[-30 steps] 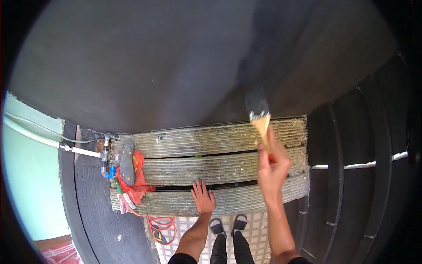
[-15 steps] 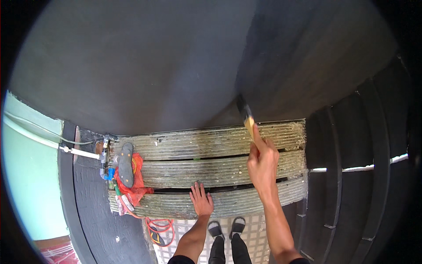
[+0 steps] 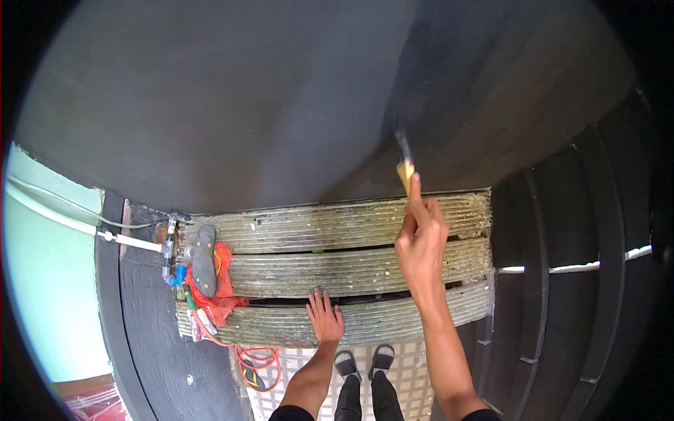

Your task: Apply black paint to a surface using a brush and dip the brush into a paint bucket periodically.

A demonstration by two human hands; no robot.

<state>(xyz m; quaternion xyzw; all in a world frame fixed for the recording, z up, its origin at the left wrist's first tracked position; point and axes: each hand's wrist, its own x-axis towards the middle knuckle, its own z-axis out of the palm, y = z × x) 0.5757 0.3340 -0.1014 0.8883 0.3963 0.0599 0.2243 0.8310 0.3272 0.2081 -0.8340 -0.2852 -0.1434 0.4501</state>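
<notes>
Dark painted wall (image 3: 232, 105) fills pretty much the whole upper view, with a wetter, blacker patch over on the right side. The paintbrush (image 3: 405, 161) is now seen higher up than a second ago, when its bristles were down near the top edge of the ledge; it's tilted with the bristles pressed on the wall at the edge of that darker patch, so the fresh coat is apparently being pushed upward and leftward. It's held by the right hand (image 3: 421, 238), fingers closed round the pale wooden handle, forefinger laid along it. The left hand (image 3: 324, 319) is kept flat on the lowest ribbed slab, fingers spread open, gripping nothing, same spot as before. Those three weathered, ribbed slabs (image 3: 337, 270) are stacked as a ledge below the wall. At their left end a dark sandal (image 3: 204, 259) is left lying on a red bag (image 3: 221, 288), beside a white pipe (image 3: 130, 241) with blue fittings. An orange cable (image 3: 256, 361) is coiled on the tiled floor below.
</notes>
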